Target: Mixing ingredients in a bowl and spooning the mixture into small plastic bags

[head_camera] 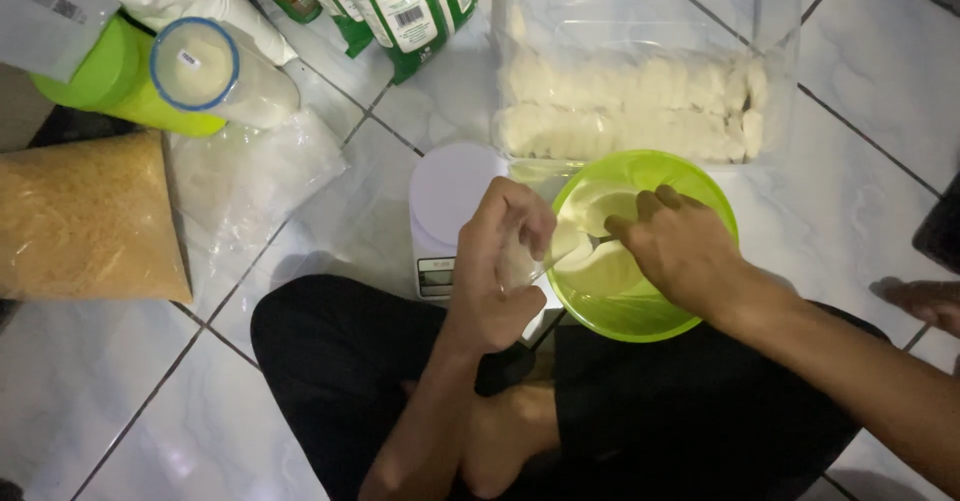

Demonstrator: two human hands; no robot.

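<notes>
A clear tub (770,21) of pale dough pieces is sitting on the tiled floor (860,201) at twelve o'clock. A sack of crumbs (85,216) is lying at nine o'clock. At centre, a green bowl (640,326) is resting against the person's crossed legs, with a white scale (450,201) just beside it at nine o'clock. The right hand (680,251) is reaching into the bowl, fingers curled on a pale piece (605,271). The left hand (500,271) is pinching a small clear bag (530,256) at the bowl's rim.

Round lime-green bowl (640,306) with pale dough (600,266) inside, upright on the tiled floor (840,211) beside a small clear bag (522,261)
</notes>
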